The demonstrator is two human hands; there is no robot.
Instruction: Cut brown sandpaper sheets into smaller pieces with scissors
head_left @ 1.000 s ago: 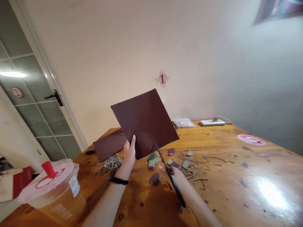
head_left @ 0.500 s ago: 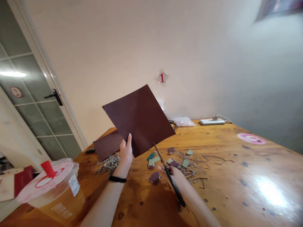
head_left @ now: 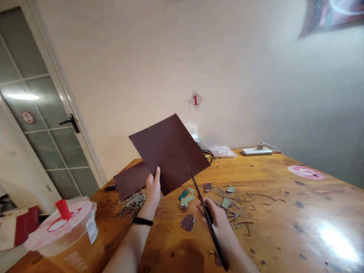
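Note:
A dark brown square sheet [head_left: 170, 151] is held up by its lower left edge in my left hand [head_left: 153, 187], thumb on the near face. My right hand [head_left: 214, 216] grips black-handled scissors [head_left: 209, 218], whose blades point up at the sheet's lower right edge; the upper blade overlaps the sheet. Below on the table lie a small brown scrap [head_left: 187, 222], a pale green piece [head_left: 187, 201], a teal piece [head_left: 184, 194] and thin curled strips [head_left: 236, 204]. Behind my left hand a second brown sheet [head_left: 132, 179] lies beside a heap of fine shreds [head_left: 133, 204].
A lidded drink cup [head_left: 68, 235] with a red straw stands at the lower left of the wooden table [head_left: 284, 227]. Along the wall lie a clear plastic bag [head_left: 223, 151] and a white power strip [head_left: 256, 151]. A pink round sticker [head_left: 305, 172] is at the right.
The view has shifted slightly. The sheet sits a little lower in the view, and the scissor blades have moved from just below its edge to overlap it.

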